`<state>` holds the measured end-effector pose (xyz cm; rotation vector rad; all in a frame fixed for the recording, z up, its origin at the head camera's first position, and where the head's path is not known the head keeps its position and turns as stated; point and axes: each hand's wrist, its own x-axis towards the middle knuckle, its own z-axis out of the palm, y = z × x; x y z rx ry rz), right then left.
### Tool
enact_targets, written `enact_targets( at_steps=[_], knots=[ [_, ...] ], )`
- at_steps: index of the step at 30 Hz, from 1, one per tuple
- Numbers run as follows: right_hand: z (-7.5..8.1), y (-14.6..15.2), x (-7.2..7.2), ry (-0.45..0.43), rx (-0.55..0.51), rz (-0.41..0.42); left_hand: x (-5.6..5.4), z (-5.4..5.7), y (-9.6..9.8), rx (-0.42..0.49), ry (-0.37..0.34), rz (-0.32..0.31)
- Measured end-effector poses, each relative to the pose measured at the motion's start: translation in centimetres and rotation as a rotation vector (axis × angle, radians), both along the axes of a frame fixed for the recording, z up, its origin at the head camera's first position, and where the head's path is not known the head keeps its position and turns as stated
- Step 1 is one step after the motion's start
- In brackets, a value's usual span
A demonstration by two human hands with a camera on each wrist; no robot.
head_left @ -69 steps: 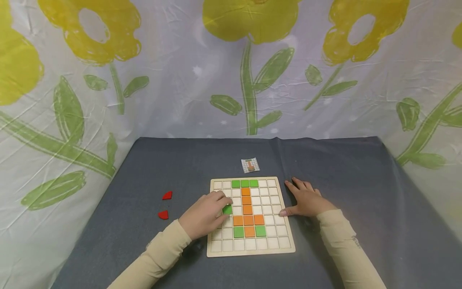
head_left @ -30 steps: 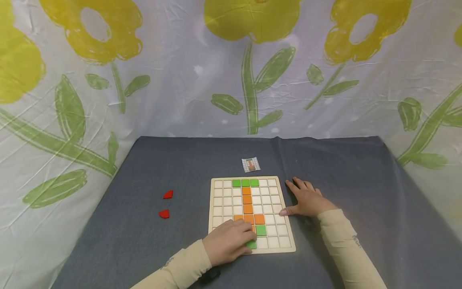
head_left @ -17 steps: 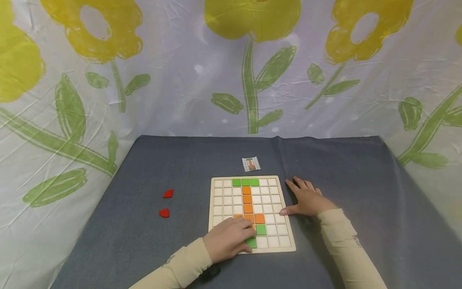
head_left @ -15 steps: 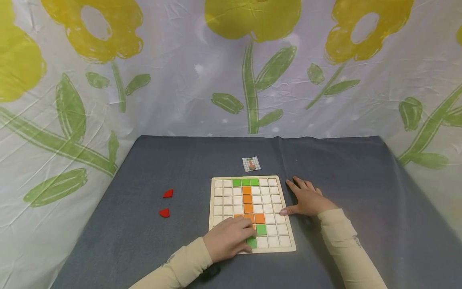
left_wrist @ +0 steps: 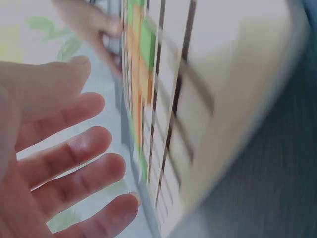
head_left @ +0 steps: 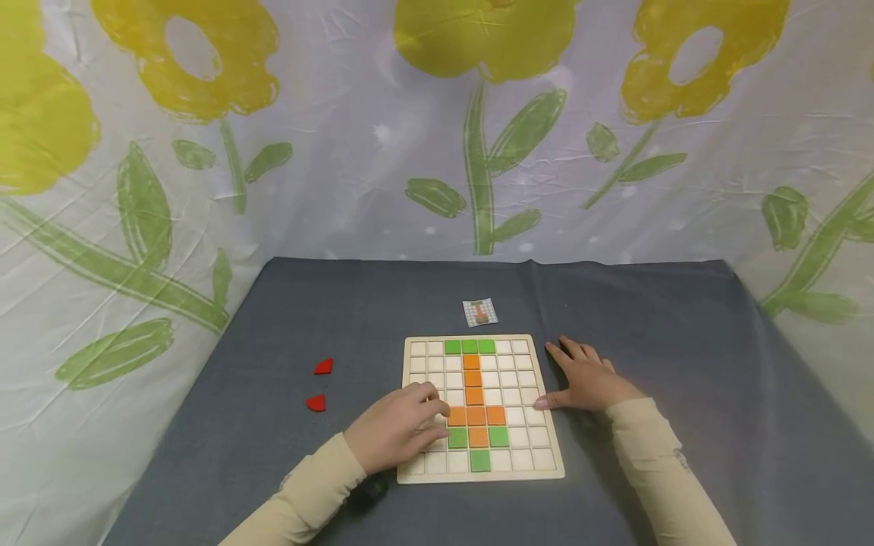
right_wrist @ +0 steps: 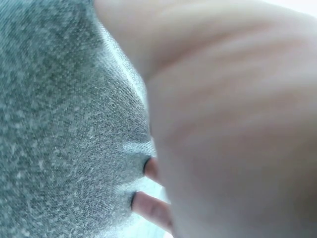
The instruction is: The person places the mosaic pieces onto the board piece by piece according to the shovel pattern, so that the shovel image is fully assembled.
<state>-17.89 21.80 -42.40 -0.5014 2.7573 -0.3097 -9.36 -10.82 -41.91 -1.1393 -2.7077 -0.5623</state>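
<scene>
A square wooden grid board [head_left: 416,479] lies on the table, mostly filled with white squares. Orange tiles [head_left: 476,415] form an upright bar with a short crossbar, and green tiles [head_left: 469,346] sit at its top and around its foot. One green tile [head_left: 480,460] lies alone in the bottom row. Above the board's left side hovers my left hand [head_left: 396,426]; the left wrist view shows its fingers [left_wrist: 94,181] spread and holding nothing. My right hand [head_left: 589,379] rests at the board's right edge, thumb on the rim, fingers on the cloth.
Two red quarter-round pieces [head_left: 324,367] lie on the dark cloth [head_left: 355,303] left of the board. Behind the board is a small printed card [head_left: 481,312] with a grid pattern. A flower-printed curtain [head_left: 341,152] hangs at the back and sides.
My left hand set a green tile in the bottom row, let it go, and moved up and left off it. My right hand has stayed at the board's edge.
</scene>
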Motion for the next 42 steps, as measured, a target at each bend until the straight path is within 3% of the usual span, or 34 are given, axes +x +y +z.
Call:
enact_targets(
  at_steps=[6,10,13,20,23,37,42],
  knots=[
    [0.1,0.0,0.0,-0.001,-0.005,0.004,-0.5,0.5,-4.0,-0.003,0.023,0.131],
    [0.1,0.0,0.0,-0.004,-0.016,-0.001,-1.3,0.3,-7.1,-0.042,0.099,0.221],
    [0.2,-0.1,0.0,-0.004,-0.019,-0.005,-2.2,-0.1,-9.5,-0.070,0.117,0.291],
    [0.3,0.0,0.1,0.005,-0.002,0.010,-3.2,-0.9,-12.8,-0.108,-0.060,0.389],
    [0.2,0.0,0.1,0.011,-0.003,0.014,-3.2,-1.2,-13.3,-0.128,-0.070,0.386],
    [0.0,0.0,0.0,0.026,0.008,0.008,-3.3,-1.9,-13.8,-0.063,0.066,0.310],
    [0.1,0.0,0.0,0.025,0.008,0.007,-3.2,-2.0,-13.9,-0.064,0.059,0.312]
  ],
)
